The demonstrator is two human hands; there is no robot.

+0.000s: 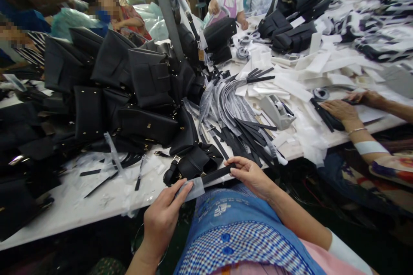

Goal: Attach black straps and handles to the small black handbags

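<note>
Across the long white table (64,207), we're looking at a great heap of black bags (150,79), smooth, boxy and leather-like; to its right fans a curving bundle of straps (222,107), many sheathed in shiny clear film, others bare and dark, so we'd judge that plenty are covered and plenty are left; just ahead of us slumps a small black bag (193,165), soft and rumpled; and now our hands, at the table's near edge: the right hand (248,172) pinches one end of a flat black strap (217,175), which spans the gap between our hands; the left hand (166,206) has thumb and fingers clamped on a clear sleeve (198,188), thin and glossy; strap meets sleeve, perhaps partway in, though how deep we cannot tell; smallest of all, a metal buckle (176,159) glints beside the small bag.
</note>
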